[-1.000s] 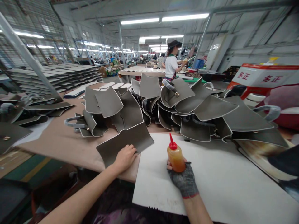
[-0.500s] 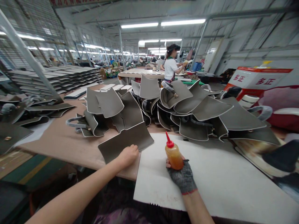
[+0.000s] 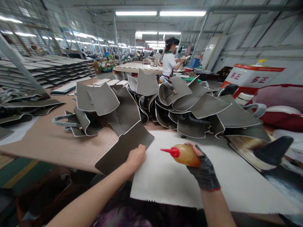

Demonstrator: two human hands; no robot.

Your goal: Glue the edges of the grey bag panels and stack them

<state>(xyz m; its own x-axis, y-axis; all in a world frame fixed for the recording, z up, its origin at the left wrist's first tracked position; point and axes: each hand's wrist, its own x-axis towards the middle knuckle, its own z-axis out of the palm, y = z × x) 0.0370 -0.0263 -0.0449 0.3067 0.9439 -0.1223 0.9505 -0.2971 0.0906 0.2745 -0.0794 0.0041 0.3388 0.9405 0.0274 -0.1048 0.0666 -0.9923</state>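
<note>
My left hand (image 3: 137, 157) is closed on the near right edge of a grey-brown leather panel (image 3: 118, 149) with pale edging. The panel lies tilted at the left end of a white sheet (image 3: 165, 186). In my right hand (image 3: 202, 167), which wears a dark fingerless glove, is a squeeze bottle (image 3: 188, 155) of amber liquid, probably glue. The bottle lies almost level above the sheet, its red nozzle (image 3: 169, 152) pointing left toward the panel. Nozzle and panel are apart. My left fingertips are partly hidden behind the hand.
A heap of grey-brown bag pieces (image 3: 184, 101) with wrapped handles covers the back of the brown table (image 3: 47, 138). Stacked panels (image 3: 59, 67) stand at far left. A co-worker (image 3: 169, 60) in white stands beyond. On the right are a white-and-red box (image 3: 251, 77) and a dark, pointed object (image 3: 274, 151).
My right hand has tipped the bottle from upright to nearly level, nozzle leftward, and shifted right. The left hand has moved slightly right with the panel, which is now more steeply angled.
</note>
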